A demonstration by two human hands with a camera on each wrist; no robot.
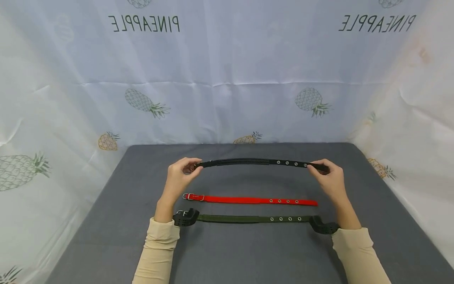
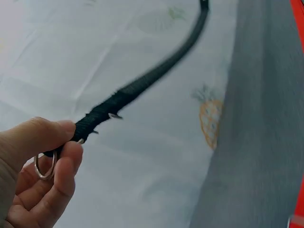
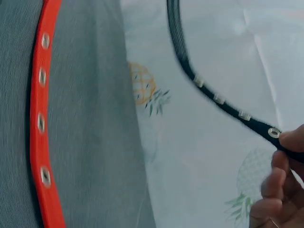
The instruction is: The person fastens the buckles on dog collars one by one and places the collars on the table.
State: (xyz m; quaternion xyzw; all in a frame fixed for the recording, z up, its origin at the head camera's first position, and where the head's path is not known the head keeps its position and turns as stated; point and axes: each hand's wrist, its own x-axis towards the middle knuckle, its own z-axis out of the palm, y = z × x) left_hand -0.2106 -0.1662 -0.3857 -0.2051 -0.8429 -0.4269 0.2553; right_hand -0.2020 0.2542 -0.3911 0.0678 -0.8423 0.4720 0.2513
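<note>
A black collar (image 1: pixel 244 161) with metal eyelets is stretched between the two hands, bowed slightly upward above the table. The left hand (image 1: pixel 180 173) pinches its buckle end between thumb and fingers; a metal ring (image 2: pixel 45 166) hangs by those fingers in the left wrist view. At the other end, the right hand (image 1: pixel 330 177) pinches the strap just past the last eyelet (image 3: pixel 274 132). Nearer the body, a red collar (image 1: pixel 234 200) lies straight across the table, its buckle to the left. Parallel to it lies a green collar (image 1: pixel 230 218), its ends overlapped by the wrist cameras.
The grey table (image 1: pixel 248 256) reaches back to a white curtain (image 1: pixel 234 110) printed with pineapples, which also hangs at both sides. Dark wrist cameras (image 1: pixel 186 218) sit on both wrists, low over the green collar.
</note>
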